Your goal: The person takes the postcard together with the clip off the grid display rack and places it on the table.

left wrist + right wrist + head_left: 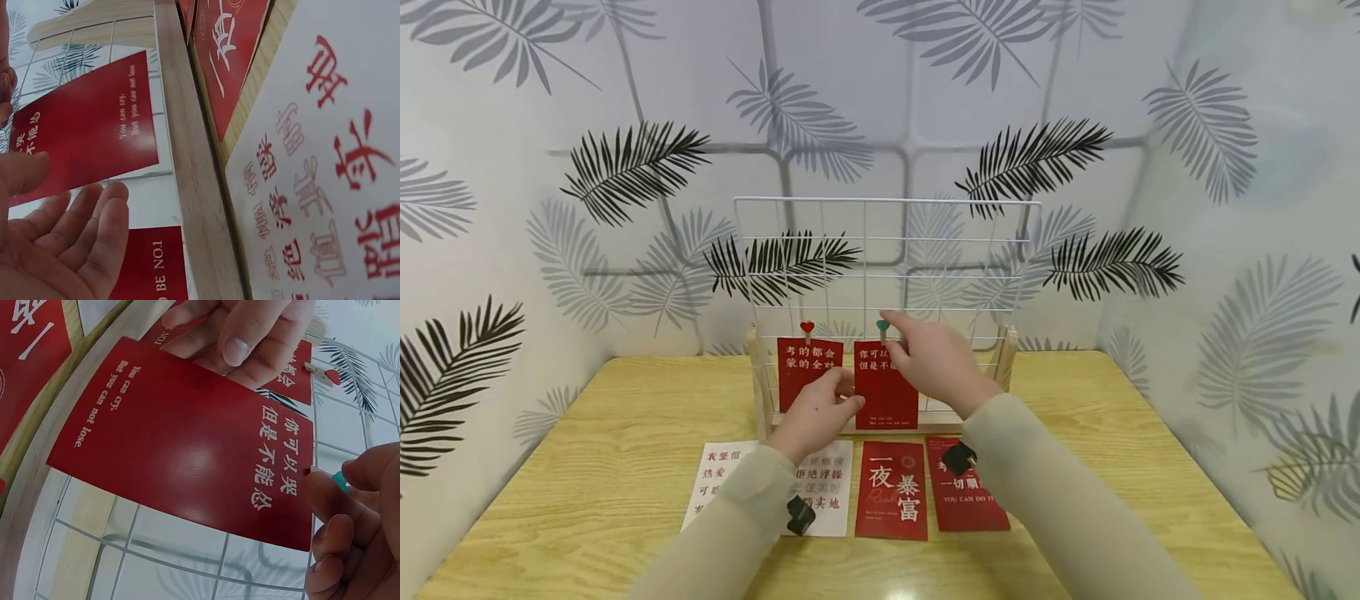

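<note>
A red card (pixel 886 392) with white lettering hangs on the white wire grid (pixel 940 275) from a small wooden clothespin (pixel 883 333) topped by a teal heart. My right hand (pixel 943 362) pinches this clothespin between thumb and finger, seen close in the right wrist view. Beside the card's left edge is my left hand (pixel 820 412), its fingers loosely bent and holding nothing. Left of it, a second red card (pixel 797 375) hangs from a clothespin with a red heart (pixel 807 327); the left hand covers part of that card.
A wooden base (pixel 187 144) holds the grid upright on the wood-grain table (pixel 587 467). In front lie two white cards (pixel 831 475), partly under the left arm, a red card (pixel 891 492) in the middle, and another red card (pixel 970 508) by the right sleeve. Leaf-patterned covering stands behind.
</note>
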`<state>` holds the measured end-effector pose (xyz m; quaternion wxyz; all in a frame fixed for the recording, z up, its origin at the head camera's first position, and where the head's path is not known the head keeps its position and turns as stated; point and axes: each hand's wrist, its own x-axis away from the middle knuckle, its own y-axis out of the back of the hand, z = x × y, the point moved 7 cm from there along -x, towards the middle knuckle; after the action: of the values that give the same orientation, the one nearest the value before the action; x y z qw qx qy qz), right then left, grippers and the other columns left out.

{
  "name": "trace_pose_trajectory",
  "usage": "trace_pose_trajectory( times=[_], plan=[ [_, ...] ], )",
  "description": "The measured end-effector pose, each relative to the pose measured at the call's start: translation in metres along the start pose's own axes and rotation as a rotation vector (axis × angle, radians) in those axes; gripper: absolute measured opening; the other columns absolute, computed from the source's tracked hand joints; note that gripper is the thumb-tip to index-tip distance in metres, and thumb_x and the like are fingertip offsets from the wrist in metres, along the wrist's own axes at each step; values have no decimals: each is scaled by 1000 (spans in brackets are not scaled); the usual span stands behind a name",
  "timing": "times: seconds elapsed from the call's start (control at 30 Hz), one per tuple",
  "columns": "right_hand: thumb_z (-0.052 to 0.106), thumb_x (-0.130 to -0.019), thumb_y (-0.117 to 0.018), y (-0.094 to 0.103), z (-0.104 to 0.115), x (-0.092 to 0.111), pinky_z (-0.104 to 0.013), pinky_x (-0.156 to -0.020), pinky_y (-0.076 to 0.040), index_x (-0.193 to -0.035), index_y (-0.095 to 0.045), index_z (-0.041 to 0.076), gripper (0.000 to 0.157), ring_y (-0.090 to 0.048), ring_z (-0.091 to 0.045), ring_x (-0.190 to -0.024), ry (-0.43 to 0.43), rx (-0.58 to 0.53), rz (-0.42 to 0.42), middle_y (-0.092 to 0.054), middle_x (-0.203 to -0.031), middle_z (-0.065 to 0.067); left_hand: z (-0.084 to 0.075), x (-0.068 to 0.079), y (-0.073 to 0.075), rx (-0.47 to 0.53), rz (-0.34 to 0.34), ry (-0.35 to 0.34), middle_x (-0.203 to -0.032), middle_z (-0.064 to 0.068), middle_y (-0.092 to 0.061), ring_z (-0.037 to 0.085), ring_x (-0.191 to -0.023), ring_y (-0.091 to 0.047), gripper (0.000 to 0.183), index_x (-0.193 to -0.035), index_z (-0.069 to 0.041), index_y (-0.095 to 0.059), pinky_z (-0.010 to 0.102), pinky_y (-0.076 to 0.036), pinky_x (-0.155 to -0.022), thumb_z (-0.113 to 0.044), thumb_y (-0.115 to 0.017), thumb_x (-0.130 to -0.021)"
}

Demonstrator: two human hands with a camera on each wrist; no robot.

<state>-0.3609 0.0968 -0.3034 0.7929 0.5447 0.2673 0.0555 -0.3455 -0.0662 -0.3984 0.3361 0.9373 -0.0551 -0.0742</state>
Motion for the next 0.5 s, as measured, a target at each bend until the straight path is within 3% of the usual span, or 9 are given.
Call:
trace_pose_trajectory(
  times=[0.13, 0.33, 0.5],
  plan=[
    [31, -103, -57, -4, 0, -2, -28, -45, -43, -151, -48, 20, 50, -47, -14, -46, -13, 29, 14, -53, -59, 4, -1, -1, 0, 5, -19, -4, -119, 3, -65, 23, -105, -62, 30, -125, -14, -60, 46, -52, -94, -26, -67, -98],
    [31, -103, -59, -6, 1, -4, -27, -45, -45, -147, -52, 18, 47, -50, -14, -47, -30, 36, -8, -55, -62, 6, -3, -3, 1, 0, -47, -28, -95, 1, -63, 20, -85, -59, 12, -108, -14, -60, 35, -53, -75, -20, -65, -100],
    [31, -104, -57, -6, 2, -7, -26, -42, -42, -141, -58, 17, 39, -46, -14, -42, -48, 24, -58, -52, -56, 4, -5, -5, 1, 18, -51, -22, -90, 1, -62, 19, -79, -58, 7, -102, -15, -59, 32, -51, -67, -20, -64, -101]
  ],
)
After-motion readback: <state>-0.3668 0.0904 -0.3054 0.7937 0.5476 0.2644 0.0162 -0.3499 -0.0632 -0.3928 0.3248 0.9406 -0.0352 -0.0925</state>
